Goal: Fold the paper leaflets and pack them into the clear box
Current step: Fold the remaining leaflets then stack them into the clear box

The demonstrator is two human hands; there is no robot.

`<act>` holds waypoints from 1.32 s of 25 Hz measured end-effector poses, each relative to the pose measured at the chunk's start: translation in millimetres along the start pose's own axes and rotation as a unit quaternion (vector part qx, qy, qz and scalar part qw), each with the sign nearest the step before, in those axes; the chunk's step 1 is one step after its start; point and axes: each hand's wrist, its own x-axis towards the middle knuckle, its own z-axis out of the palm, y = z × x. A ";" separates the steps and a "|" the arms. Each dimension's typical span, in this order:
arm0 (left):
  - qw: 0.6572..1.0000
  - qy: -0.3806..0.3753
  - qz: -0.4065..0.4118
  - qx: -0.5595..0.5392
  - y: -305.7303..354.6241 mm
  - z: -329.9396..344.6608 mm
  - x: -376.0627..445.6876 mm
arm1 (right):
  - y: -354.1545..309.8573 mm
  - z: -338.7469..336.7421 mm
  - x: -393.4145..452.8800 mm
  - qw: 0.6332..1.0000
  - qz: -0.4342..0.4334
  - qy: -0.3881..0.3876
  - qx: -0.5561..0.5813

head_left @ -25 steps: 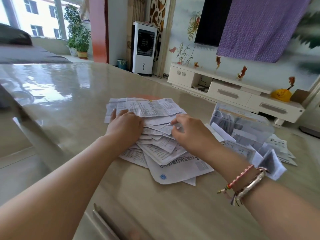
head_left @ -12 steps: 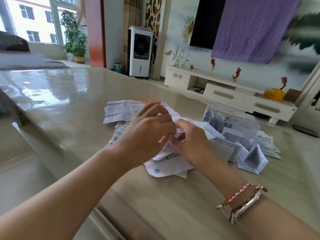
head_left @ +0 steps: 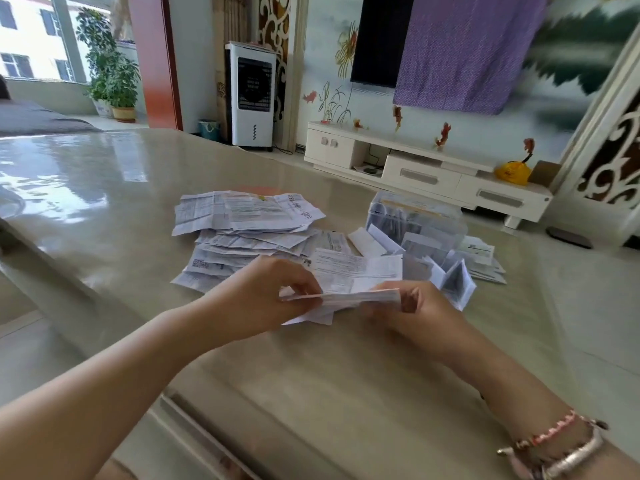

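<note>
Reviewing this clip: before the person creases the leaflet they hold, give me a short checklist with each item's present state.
1. Left hand pinches the leaflet: ok.
2. Right hand grips its other end: ok.
3. Only one sheet held: cannot tell, the near edge looks layered.
4. Leaflet lifted off the pile of unfolded leaflets: ok.
5. Clear box open and within reach: cannot tell, the top is blurred.
6. Room left in the box: cannot tell; folded leaflets lie outside it.

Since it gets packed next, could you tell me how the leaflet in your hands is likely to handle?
The leaflet looks thin, so probably floppy and very light. Both hands, left hand and right hand, pinch it along a fold, which likely stiffens it somewhat.
</note>
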 end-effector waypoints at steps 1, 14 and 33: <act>1.000 -0.002 -0.003 -0.008 2.8 6.1 -0.2 | 0.8 -1.3 -5.7 1.000 0.013 0.007 0.007; 0.975 0.014 -0.198 -0.097 15.0 33.7 9.7 | 25.5 -20.8 -6.4 0.951 0.099 0.165 -0.241; 0.966 -0.022 0.034 0.256 26.0 53.5 -2.2 | 15.6 -15.9 -19.5 0.951 -0.054 0.034 -0.302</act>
